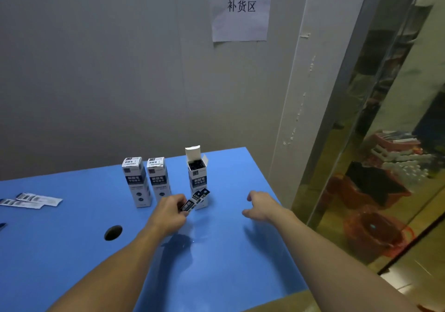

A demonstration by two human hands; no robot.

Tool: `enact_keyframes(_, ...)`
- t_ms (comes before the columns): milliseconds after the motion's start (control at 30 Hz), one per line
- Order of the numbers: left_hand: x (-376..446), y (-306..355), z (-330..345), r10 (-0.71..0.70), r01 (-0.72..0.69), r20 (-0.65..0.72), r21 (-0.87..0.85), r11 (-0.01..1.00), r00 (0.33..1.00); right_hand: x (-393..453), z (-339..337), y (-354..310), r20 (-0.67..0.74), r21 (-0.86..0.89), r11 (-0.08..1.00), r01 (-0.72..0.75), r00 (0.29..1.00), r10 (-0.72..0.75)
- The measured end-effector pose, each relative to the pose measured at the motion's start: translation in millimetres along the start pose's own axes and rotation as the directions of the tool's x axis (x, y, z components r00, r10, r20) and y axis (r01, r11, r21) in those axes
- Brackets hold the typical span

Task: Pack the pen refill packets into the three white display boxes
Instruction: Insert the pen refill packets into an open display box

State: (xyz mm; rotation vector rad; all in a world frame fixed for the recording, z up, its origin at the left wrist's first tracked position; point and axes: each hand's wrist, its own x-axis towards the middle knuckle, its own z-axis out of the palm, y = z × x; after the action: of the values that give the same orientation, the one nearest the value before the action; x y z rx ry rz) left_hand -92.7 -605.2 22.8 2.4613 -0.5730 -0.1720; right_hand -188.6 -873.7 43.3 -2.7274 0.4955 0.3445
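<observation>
Boxes: two (136,181) (158,179) stand closed, the third box (197,174) open near the desk's (216,251) far edge. Left hand (168,211) grips one packet (195,200) before it; right hand (261,205) hangs loose, empty. Two packets (31,200) wait at the left edge.

Left hand (168,211) grips refill packet (195,200) before open box (197,179); right hand (258,207) hovers, fingers relaxed.
</observation>
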Motion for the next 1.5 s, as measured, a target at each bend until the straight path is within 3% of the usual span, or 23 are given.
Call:
enact_keyframes(467,7,30,-12,-0.206,0.216,-0.126,0.077,0.973,0.971,91,-22,-15,0.098,0.044,0.952,0.304,0.947,-0.307)
enact_keyframes(633,-4,48,-11,-0.319,0.334,-0.237,0.022,0.942,0.917,109,-32,-26,0.153,0.086,0.904,0.419,0.891,-0.427)
enact_keyframes(900,-32,67,-29,-0.454,0.431,-0.421,-0.154,0.889,0.785,111,-33,-66,0.049,0.313,0.825,0.472,0.859,-0.51)
enact_keyframes(1000,-42,75,-43,-0.464,0.419,-0.464,-0.203,0.885,0.755,106,-24,-85,0.029,0.429,0.788,0.441,0.865,-0.5)
enact_keyframes(1200,-53,86,-68,-0.504,0.328,-0.478,-0.405,0.853,0.72,103,-14,-96,-0.014,0.413,0.792,0.449,0.873,-0.487)
enact_keyframes(1500,-19,122,-98,-0.418,-0.044,-0.525,-0.659,0.751,0.742,99,-21,-91,-0.051,0.512,0.677,0.529,0.805,-0.591)
